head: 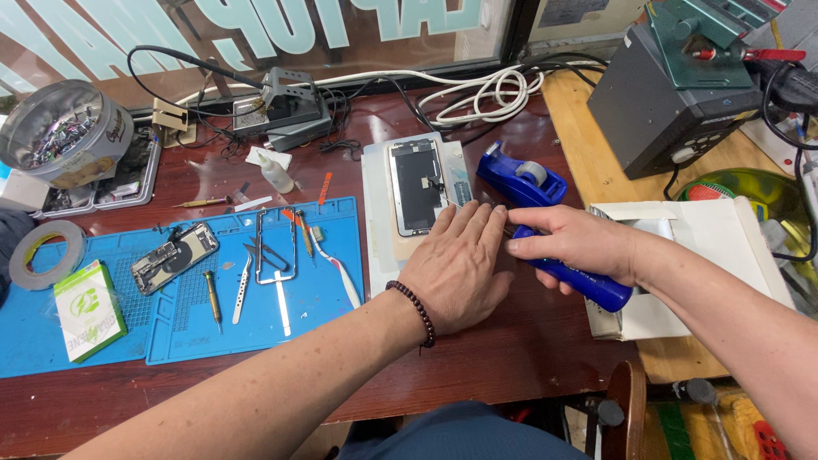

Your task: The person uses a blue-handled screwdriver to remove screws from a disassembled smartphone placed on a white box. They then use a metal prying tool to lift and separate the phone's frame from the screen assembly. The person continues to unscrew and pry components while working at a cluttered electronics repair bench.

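two hands (pixel 456 268) (pixel 575 243), two mats (pixel 179 336) (blue), one tin (pixel 64 132).

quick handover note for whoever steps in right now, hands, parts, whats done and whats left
Left hand: flat, palm down on the pale work plate, fingers just below the phone screen. It holds nothing.
Right hand: closed around a blue-handled tool, tip pointing toward the screen's lower edge.
Parts: the screen lies face up on the plate. The opened phone body, metal frame, tweezers and screwdrivers lie on the blue mat. Blue tape dispenser sits right of the plate.
Done: phone is apart, screen separate from body.
Left: screen and body not yet rejoined.
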The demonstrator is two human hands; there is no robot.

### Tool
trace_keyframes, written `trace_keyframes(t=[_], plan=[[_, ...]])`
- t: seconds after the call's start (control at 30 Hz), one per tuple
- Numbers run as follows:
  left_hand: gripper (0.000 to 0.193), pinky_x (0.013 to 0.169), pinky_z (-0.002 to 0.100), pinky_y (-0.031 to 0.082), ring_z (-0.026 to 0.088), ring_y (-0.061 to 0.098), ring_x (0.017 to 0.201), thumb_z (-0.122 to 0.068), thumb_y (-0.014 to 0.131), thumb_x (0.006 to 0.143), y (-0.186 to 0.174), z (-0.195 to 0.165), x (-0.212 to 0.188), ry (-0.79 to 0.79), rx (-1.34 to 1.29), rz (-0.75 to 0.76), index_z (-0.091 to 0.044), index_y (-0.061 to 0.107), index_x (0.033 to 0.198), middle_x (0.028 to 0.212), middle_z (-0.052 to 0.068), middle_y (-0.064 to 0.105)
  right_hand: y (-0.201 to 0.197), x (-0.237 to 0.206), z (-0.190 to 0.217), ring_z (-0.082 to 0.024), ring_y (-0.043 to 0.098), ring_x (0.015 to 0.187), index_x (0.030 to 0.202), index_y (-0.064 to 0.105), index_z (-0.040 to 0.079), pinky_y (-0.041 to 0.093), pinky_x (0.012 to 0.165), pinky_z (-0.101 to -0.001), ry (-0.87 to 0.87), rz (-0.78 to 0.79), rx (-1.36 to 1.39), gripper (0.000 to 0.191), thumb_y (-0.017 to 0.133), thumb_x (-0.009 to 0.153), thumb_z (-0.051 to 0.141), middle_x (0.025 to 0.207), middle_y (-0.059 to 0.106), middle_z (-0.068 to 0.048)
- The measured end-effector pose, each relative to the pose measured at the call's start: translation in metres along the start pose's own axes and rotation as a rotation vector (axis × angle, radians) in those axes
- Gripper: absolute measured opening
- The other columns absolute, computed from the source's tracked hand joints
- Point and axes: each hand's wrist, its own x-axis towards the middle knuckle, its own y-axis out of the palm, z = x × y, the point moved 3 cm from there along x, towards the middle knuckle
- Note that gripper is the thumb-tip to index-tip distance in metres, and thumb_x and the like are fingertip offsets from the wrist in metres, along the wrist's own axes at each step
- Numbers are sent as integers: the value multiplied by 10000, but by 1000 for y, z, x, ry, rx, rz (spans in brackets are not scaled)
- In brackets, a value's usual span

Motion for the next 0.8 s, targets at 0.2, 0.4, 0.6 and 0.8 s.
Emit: trace_keyframes(t=[0.2,0.4,0.6,0.8], plan=[[780,1188,514,291,411,420,1396,-311,690,850,1,1,4,0,21,11,129,395,1423,1422,304,493,-2,1,2,-114,564,486,1462,527,284,499,431,-270,4,2,-13,574,640,903,353,632,601,-50],[808,1182,523,282,422,403,1399,-326,695,845,2,3,6,-7,27,27,129,373,1429,1430,316,476,-3,5,2,-101,586,521,1462,525,257,511,436,-272,-25,9,6,573,640,906,330,682,627,-30],[810,1183,531,279,435,397,1407,-334,694,852,4,5,7,-10,26,27,123,371,1437,1427,324,483,-5,7,0,-108,577,513,1473,518,271,505,433,-270,-16,5,14,582,638,907,334,666,613,-45],[820,1182,537,279,435,397,1409,-334,698,841,4,6,8,-7,24,22,124,371,1437,1430,321,483,-5,10,0,-101,574,515,1474,517,264,501,434,-265,-25,10,26,585,640,906,329,673,613,-31]])
